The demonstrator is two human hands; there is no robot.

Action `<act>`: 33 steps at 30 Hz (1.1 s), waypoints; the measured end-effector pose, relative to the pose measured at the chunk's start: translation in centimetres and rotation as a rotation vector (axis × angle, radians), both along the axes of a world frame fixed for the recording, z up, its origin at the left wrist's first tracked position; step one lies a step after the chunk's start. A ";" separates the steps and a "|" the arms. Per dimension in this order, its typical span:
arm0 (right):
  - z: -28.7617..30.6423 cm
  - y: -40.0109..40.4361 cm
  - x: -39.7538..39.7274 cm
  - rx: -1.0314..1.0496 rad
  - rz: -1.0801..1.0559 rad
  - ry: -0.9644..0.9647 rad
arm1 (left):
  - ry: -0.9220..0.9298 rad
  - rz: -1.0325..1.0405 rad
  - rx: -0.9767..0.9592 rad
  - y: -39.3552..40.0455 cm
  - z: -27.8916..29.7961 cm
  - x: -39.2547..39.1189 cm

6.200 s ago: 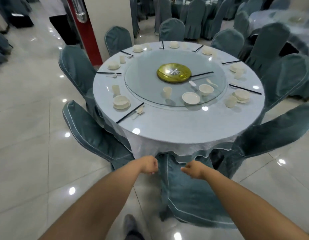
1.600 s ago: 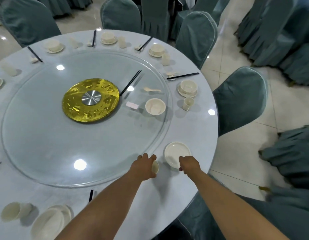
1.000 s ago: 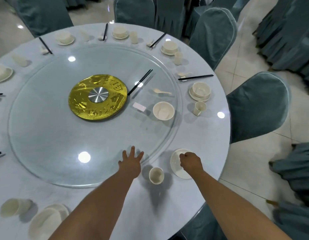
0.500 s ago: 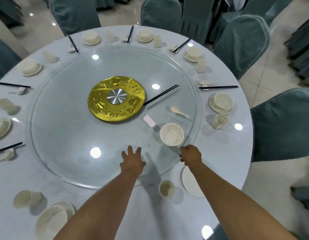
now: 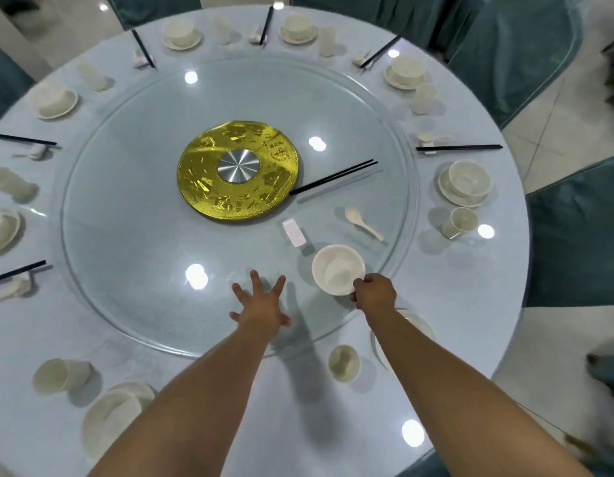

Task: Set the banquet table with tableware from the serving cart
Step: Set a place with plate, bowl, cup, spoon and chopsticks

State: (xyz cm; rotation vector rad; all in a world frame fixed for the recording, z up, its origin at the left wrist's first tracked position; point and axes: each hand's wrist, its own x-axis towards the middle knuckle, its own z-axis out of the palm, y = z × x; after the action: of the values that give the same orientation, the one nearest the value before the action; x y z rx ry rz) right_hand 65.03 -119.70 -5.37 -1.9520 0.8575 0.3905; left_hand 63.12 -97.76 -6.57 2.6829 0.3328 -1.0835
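On the glass turntable (image 5: pixel 126 235) a cream bowl (image 5: pixel 337 268) sits near the front right edge, and my right hand (image 5: pixel 373 296) grips its near rim. My left hand (image 5: pixel 259 306) lies flat on the glass with fingers spread, holding nothing. Further in on the glass lie a cream spoon (image 5: pixel 362 222), a white chopstick rest (image 5: pixel 294 232) and black chopsticks (image 5: pixel 333 177). On the tablecloth under my right forearm a cream plate (image 5: pixel 417 327) is partly hidden, with a small cup (image 5: pixel 343 362) to its left.
A gold disc (image 5: pixel 237 170) marks the turntable's centre. Set places with bowls, cups and chopsticks ring the round table (image 5: pixel 453 304), such as the setting (image 5: pixel 465 182) at right. Teal covered chairs (image 5: pixel 574 235) stand close around the table edge.
My right hand left the plate, reached forward onto the turntable and took hold of the bowl's rim. My left hand let go of the cup and moved onto the glass, fingers spread.
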 end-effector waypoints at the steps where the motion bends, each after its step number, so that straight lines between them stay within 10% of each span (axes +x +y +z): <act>1: 0.2 -0.4 -0.2 -0.001 -0.021 -0.008 | 0.002 -0.006 0.004 0.1 0.1 0.0; 33: -0.8 -10.9 -14.6 -0.080 -0.268 0.262 | -0.018 -0.167 0.074 0.8 1.4 -0.6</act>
State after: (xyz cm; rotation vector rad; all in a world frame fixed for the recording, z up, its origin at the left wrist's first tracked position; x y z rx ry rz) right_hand 50.40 -130.58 -6.16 -1.8504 1.3052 0.4637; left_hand 62.51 -96.97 -5.15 2.8271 0.1499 -1.1117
